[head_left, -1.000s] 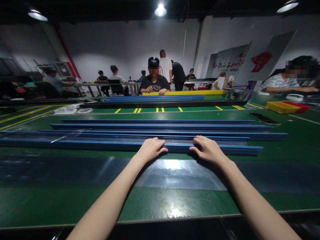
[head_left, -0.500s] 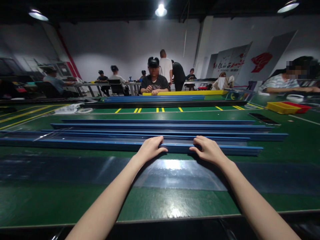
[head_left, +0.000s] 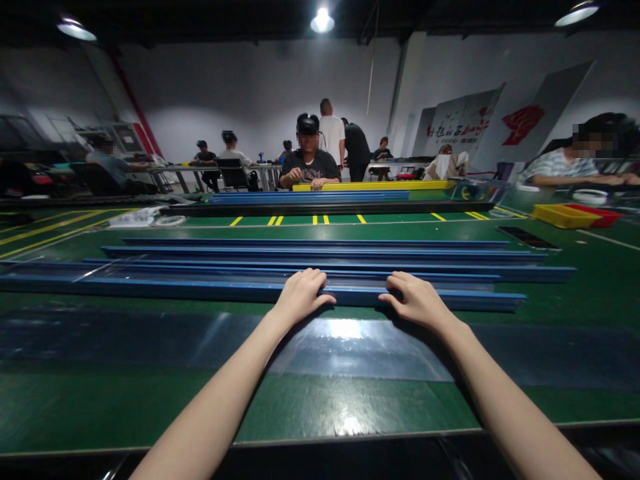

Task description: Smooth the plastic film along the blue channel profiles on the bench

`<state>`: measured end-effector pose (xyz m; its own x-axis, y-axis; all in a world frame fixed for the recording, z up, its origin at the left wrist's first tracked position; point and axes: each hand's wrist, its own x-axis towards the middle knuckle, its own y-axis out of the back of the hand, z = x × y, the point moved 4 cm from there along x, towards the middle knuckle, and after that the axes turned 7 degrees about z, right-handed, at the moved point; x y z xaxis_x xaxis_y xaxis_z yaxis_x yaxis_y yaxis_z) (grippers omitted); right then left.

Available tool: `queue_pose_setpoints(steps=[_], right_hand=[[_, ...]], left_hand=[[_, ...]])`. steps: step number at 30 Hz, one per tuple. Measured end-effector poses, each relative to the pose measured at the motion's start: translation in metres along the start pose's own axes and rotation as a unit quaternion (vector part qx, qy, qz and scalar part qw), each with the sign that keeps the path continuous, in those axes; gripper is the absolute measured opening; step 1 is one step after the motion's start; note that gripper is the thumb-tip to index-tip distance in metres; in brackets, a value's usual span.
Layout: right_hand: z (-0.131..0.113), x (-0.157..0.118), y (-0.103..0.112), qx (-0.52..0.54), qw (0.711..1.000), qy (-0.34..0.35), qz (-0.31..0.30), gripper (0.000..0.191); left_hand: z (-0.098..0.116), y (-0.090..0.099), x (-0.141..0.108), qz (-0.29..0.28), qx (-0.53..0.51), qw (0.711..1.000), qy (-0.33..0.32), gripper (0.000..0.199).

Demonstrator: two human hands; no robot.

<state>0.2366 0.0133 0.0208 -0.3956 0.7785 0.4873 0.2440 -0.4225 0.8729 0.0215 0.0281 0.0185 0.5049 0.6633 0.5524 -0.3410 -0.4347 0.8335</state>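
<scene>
My left hand (head_left: 303, 291) is curled over the nearest long blue plastic channel (head_left: 357, 297), thumb on its near side and fingers over its top edge. Farther right, my right hand (head_left: 415, 295) grips the same channel in a similar way. The fingertips of both hands are partly hidden behind its wall. A narrow strip of clear film (head_left: 103, 269) lies across the channel's left part. Between my forearms and the channel, a long transparent plastic strip (head_left: 350, 350) lies flat and shiny on the green tabletop (head_left: 370, 403).
Several more blue channels (head_left: 320, 253) lie parallel behind. A phone (head_left: 528, 238) and yellow tray (head_left: 566, 215) sit at the right. Across the table, a person (head_left: 310, 163) handles a yellow strip (head_left: 380, 186), near a long black strip (head_left: 340, 209). Other people sit or stand farther back.
My left fingers have lifted slightly, while my right hand stays put. The clear film at left has shifted a little right. Across the table, the person's hands and the yellow strip's end have moved right.
</scene>
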Motion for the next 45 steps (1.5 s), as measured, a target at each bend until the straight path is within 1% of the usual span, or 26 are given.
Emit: queue_pose_setpoints(steps=[3, 9, 13, 16, 22, 27, 32, 36, 42, 45], right_hand=[[-0.002, -0.001, 0.0, -0.013, 1.0, 0.008, 0.005, 0.023], [-0.008, 0.0, 0.001, -0.043, 0.999, 0.023, 0.002, 0.027], [-0.016, 0.004, -0.001, -0.034, 0.999, 0.038, 0.011, 0.031], [-0.022, 0.006, -0.005, -0.027, 0.998, 0.055, 0.022, 0.029], [-0.021, 0.009, -0.01, -0.018, 0.998, 0.044, 0.027, 0.028], [-0.021, 0.009, -0.008, -0.024, 0.998, 0.049, 0.027, 0.026], [-0.022, 0.009, -0.004, -0.032, 0.998, 0.055, 0.01, 0.022], [-0.014, 0.006, 0.002, -0.032, 0.998, 0.045, -0.007, 0.021], [0.012, -0.006, 0.01, -0.054, 0.998, -0.01, -0.017, 0.023], [0.022, -0.01, 0.011, -0.053, 0.998, -0.025, -0.016, 0.022]], left_hand=[[0.002, 0.002, 0.0, 0.005, 0.028, 1.0, -0.002, 0.033], [0.003, 0.002, 0.0, -0.018, 0.018, 0.999, 0.021, 0.031], [0.003, 0.003, 0.001, -0.027, 0.012, 0.999, 0.03, 0.03], [0.003, 0.002, 0.001, -0.028, 0.014, 0.999, 0.028, 0.03], [0.002, 0.0, 0.0, -0.024, 0.011, 0.999, 0.034, 0.031], [0.002, 0.0, 0.0, -0.022, 0.026, 0.999, 0.021, 0.031], [0.004, -0.001, -0.002, -0.026, 0.033, 0.999, 0.003, 0.032], [0.005, -0.001, -0.002, -0.029, 0.021, 0.999, -0.005, 0.035], [0.002, 0.001, -0.002, -0.031, 0.035, 0.999, -0.007, 0.035], [0.001, 0.001, -0.002, -0.038, 0.046, 0.998, -0.006, 0.035]])
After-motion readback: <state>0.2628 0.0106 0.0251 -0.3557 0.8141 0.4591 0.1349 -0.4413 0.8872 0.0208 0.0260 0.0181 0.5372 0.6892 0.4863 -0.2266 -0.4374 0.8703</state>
